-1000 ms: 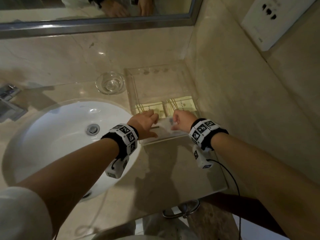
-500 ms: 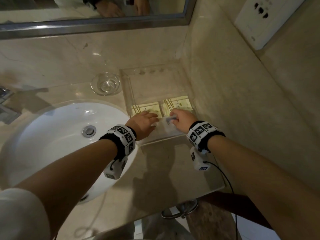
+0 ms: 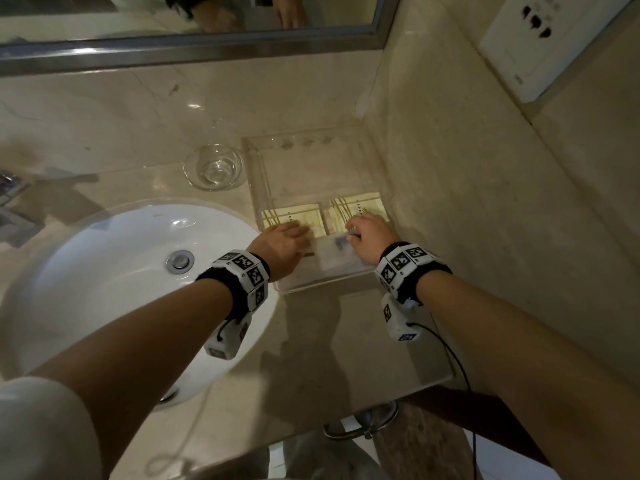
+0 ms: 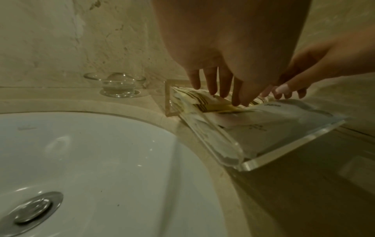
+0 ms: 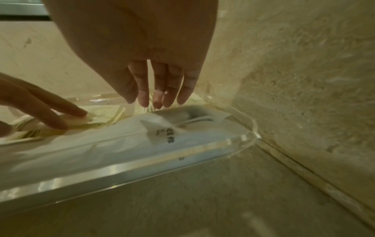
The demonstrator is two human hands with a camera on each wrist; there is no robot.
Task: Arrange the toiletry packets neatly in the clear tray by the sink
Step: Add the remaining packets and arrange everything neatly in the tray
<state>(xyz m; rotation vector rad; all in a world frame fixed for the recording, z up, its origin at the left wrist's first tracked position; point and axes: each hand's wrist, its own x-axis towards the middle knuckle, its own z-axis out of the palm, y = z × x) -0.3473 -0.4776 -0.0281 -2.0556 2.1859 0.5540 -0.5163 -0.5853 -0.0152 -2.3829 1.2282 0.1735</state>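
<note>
A clear tray (image 3: 260,181) stands in the counter's corner beside the sink. Two yellow striped packets lie side by side in it, the left one (image 3: 294,214) and the right one (image 3: 360,204). A white packet (image 3: 329,263) lies across the tray's near end. My left hand (image 3: 287,235) rests with straight fingers (image 4: 215,86) on the left yellow packet (image 4: 205,101). My right hand (image 3: 367,232) reaches down with straight fingers (image 5: 160,94), the tips at the far edge of the white packet (image 5: 121,141), by the right yellow packet. Neither hand holds anything.
A small glass bowl (image 3: 214,167) sits left of the tray. The white sink basin (image 3: 114,271) with its drain (image 3: 179,261) fills the left side. Marble walls close the tray in at the back and right. A mirror (image 3: 187,15) hangs above, a socket plate (image 3: 547,39) on the right wall.
My right hand has moved a little farther back in the tray, from over the white packet toward the right yellow one. My left hand stays on the left yellow packet.
</note>
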